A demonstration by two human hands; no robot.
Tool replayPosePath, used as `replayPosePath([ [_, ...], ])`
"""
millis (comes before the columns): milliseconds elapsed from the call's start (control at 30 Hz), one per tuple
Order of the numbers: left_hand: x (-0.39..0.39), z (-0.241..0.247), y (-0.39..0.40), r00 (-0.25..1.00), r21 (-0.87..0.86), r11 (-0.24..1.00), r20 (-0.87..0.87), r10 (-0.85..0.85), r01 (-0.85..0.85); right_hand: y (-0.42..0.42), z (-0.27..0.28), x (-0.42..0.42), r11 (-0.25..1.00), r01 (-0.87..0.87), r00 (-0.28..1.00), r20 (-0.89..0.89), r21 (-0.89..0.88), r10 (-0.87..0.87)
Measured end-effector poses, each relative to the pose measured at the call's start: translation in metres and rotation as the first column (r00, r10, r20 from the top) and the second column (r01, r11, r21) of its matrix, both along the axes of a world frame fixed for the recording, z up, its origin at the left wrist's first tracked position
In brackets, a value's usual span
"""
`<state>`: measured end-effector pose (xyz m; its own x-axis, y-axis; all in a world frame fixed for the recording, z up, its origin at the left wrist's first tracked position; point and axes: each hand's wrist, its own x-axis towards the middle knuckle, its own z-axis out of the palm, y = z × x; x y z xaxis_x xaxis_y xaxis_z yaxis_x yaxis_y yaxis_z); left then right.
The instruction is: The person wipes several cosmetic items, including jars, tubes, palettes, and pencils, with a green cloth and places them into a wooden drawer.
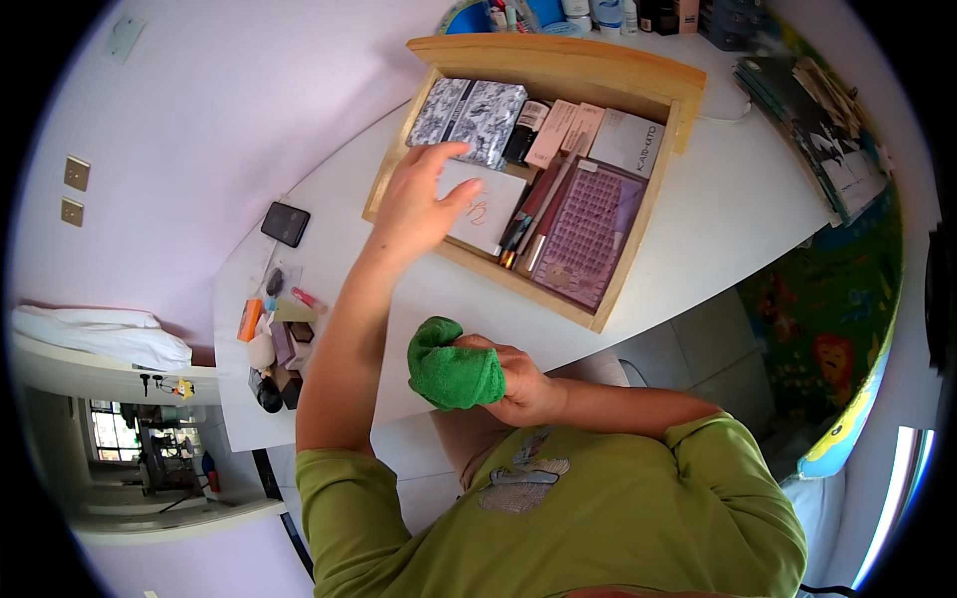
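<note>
My left hand (422, 198) is over the left side of a wooden drawer (516, 288) on the white desk, thumb and fingers apart, holding nothing. It overlaps a white box (497, 224) and the edge of a blue-and-white patterned box (490, 112); whether it touches them I cannot tell. Closer to my body, my right hand (523, 385) grips a bunched green cloth (456, 370). Makeup brushes or pencils (532, 209), a lidded case with pink-purple contents (587, 232), pink boxes (553, 134), a dark bottle (523, 138) and a pale box (628, 142) lie in the drawer.
A phone (285, 223) lies left of the drawer, with small boxes and cosmetics (280, 344) nearer the desk's left end. Bottles (609, 15) stand beyond the drawer. Books or magazines (815, 142) are stacked at the right. A wall borders the desk's left side.
</note>
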<state>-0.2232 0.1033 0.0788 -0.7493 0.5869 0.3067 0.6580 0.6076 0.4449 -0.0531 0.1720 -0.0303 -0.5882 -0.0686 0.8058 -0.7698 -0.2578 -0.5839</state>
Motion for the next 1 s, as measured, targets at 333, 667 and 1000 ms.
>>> replayPosePath([
  [333, 0.023, 0.006, 0.077, 0.981, -0.314, 0.938, 0.17, -0.097, 0.147, 0.004, -0.006, -0.004, 0.999, -0.04, 0.999, 0.0, 0.005, 0.04],
  [667, 0.025, -0.004, 0.079, 0.958, -0.196, 0.979, 0.286, 0.011, 0.047, 0.007, -0.004, -0.004, 1.0, -0.025, 0.999, -0.036, -0.019, 0.024],
  [1000, 0.016, -0.013, 0.059, 0.874, 0.175, 0.984, 0.473, -0.109, 0.028, 0.006, -0.007, 0.0, 0.996, -0.057, 0.992, 0.108, -0.063, 0.064],
])
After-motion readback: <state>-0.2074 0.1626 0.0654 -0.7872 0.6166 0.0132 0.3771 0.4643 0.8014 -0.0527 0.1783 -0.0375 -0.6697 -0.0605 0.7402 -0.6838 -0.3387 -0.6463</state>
